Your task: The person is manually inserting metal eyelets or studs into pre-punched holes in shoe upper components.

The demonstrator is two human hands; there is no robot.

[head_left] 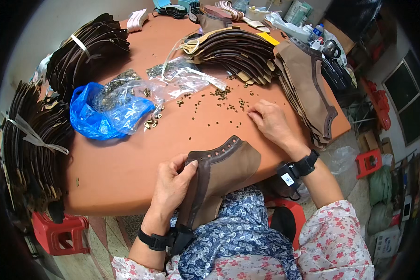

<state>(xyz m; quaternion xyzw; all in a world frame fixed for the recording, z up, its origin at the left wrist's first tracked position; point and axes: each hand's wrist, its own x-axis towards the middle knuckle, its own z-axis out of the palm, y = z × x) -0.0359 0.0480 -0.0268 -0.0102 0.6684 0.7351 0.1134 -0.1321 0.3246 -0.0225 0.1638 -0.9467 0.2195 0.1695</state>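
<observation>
My left hand (169, 183) pinches the edge of a brown boot upper (232, 169), thumb on top, near the end of a row of holes along its dark trim. Several of those holes show metallic rings. The piece hangs over the table's front edge toward my lap. My right hand (271, 122) is low over the table to the right, thumb and fingertips pressed together; whatever is between them is too small to make out. Small dark brass-coloured eyelets (221, 93) lie scattered just beyond and left of those fingertips.
A blue plastic bag (86, 119) and clear bags (191, 80) of small metal parts lie on the orange-brown table (121, 172). Tied stacks of dark uppers (32, 144) stand left, another stack (235, 51) behind. Brown uppers (303, 79) are piled right. Red stools (60, 233) stand below.
</observation>
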